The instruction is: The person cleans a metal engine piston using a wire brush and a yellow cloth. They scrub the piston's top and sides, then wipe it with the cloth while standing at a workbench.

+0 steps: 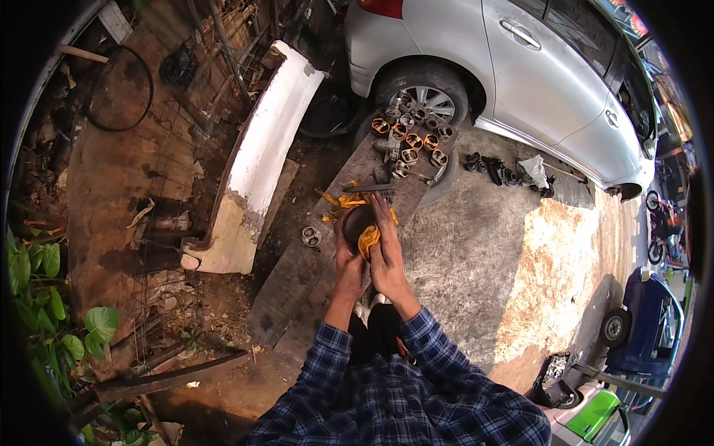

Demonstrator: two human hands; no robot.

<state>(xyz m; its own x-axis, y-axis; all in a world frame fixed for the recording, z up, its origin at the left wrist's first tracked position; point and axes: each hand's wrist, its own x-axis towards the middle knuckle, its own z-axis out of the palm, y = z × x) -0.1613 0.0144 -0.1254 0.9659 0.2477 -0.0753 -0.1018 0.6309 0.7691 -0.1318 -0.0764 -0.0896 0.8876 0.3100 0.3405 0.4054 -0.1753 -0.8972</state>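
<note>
Dark metal, or something that looks like it, makes up the one round part held in front of a person in blue plaid sleeves, near the middle of the view. The part lies between two bare hands, with no space left on either side. The left hand curls around its left and near side, gripping it; the right hand lies along its right side with fingers straight, pointing away from the body, and holds one bunched orange cloth against the part's near right edge. Both hands are about equally close to it. Its outline is round and partly covered, so its long axis cannot be told. Just beyond the fingertips lies one slim dark brush-like tool; whether they touch is unclear. Orange scraps, at least two, lie left of the tool on a weathered board. On that board, left of the hands, sits one lone metal cup. Farther away, at the board's far end, stands a cluster of cup-shaped metal pieces: four show orange rims, and roughly nine greyer ones overlap too much for a sure count. Behind them is one silver car, and to the left one long white panel.
</note>
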